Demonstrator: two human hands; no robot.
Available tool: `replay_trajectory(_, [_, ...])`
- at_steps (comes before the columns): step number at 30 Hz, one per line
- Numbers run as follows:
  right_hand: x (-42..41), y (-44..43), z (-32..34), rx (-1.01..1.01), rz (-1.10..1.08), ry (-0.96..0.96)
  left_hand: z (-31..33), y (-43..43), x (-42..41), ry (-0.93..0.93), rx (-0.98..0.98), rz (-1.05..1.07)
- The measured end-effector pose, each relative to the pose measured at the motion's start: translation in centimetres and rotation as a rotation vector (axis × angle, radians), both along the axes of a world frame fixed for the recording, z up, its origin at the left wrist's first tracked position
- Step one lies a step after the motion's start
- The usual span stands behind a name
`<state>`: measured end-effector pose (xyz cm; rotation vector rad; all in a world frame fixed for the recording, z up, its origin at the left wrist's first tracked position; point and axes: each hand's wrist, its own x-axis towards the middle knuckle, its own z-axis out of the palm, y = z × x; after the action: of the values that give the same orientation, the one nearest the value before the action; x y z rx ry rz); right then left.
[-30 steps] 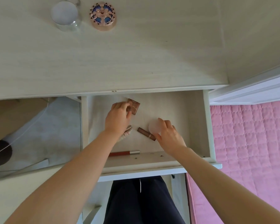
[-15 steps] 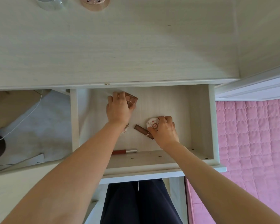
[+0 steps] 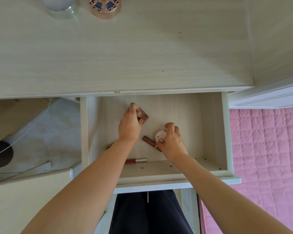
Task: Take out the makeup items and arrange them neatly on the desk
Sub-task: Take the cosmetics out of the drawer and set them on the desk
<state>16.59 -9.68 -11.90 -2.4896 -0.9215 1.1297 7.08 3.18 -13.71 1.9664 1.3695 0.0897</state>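
- Left hand (image 3: 129, 126), mid-frame inside the open drawer (image 3: 213, 129), grips a small square eyeshadow palette (image 3: 143, 115).
- Right hand (image 3: 172, 141), just right of it, curls round a round white compact (image 3: 160, 136).
- A brown tube (image 3: 148, 141) lies beneath the compact; a red lip gloss (image 3: 135, 160) rests at the drawer's front.
- On the desk (image 3: 142, 56), upper left: a clear jar (image 3: 61, 7) beside a patterned round case (image 3: 105, 7).

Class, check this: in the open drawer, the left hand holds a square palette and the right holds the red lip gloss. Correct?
No: in the head view the right hand grips a round white compact; the red lip gloss lies untouched.
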Motion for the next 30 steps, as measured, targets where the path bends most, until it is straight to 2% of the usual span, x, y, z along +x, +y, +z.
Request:
replay_trajectory(7, [0.4,-0.2,1.2,-0.033,-0.074,0.098,1.6,-1.1,-1.6,-0.08,-0.095,0.11])
replay_trajectory(16, [0.7,-0.1,6.3,0.039,-0.232,0.152,7.9,-2.6,-3.2,-0.275,-0.24,0.348])
replay_trajectory(30, [-1.9,4.3,15.6,0.254,-0.271,0.176,16.2,-0.5,-5.9,-0.449,-0.213,0.515])
